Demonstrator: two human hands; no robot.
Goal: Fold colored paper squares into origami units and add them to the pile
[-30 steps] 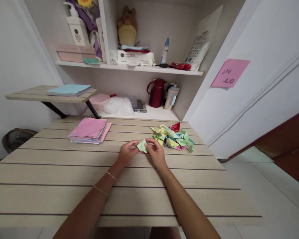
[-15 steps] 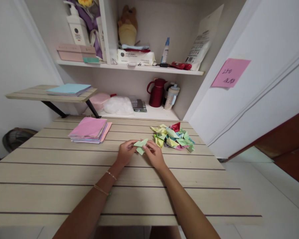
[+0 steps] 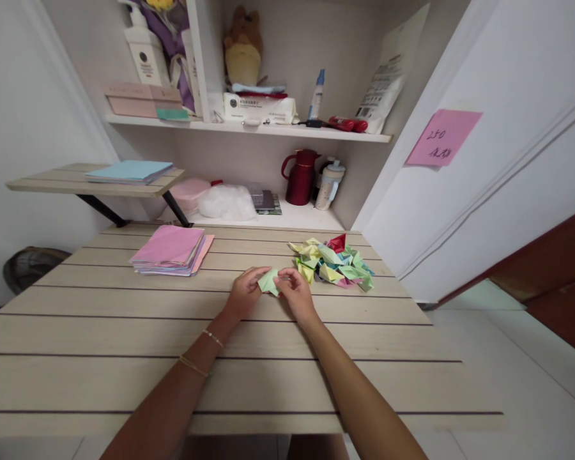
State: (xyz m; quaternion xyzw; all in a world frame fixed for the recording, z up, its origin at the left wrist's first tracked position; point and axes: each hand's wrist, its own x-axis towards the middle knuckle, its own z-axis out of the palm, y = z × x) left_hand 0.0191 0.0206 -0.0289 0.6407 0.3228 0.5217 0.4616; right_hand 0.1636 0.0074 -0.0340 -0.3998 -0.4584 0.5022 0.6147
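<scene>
A small piece of folded light-green paper [image 3: 269, 281] is between my two hands, just above the wooden table [image 3: 268, 377]. My left hand [image 3: 245, 291] grips its left side, fingers bent around the edge. On the right side, my right hand [image 3: 296, 293] pinches it between thumb and fingers. A pile of folded paper boats [image 3: 333, 262] in yellow, green, blue, pink and red lies right beyond my right hand. To the left, a stack of square coloured paper [image 3: 170, 249] lies with a pink sheet on top.
A raised wooden shelf [image 3: 52, 180] at the back left bears blue paper [image 3: 130, 171]. Behind the table, a white cabinet holds a red jug [image 3: 301, 179], a tumbler [image 3: 329, 186] and a white plastic bag [image 3: 227, 203]. A pink note [image 3: 444, 137] is stuck on the right wall.
The green paper has changed shape between my hands: the pointed, spread form is now more compact. My fingers have shifted slightly on it. The stack and pile stay put.
</scene>
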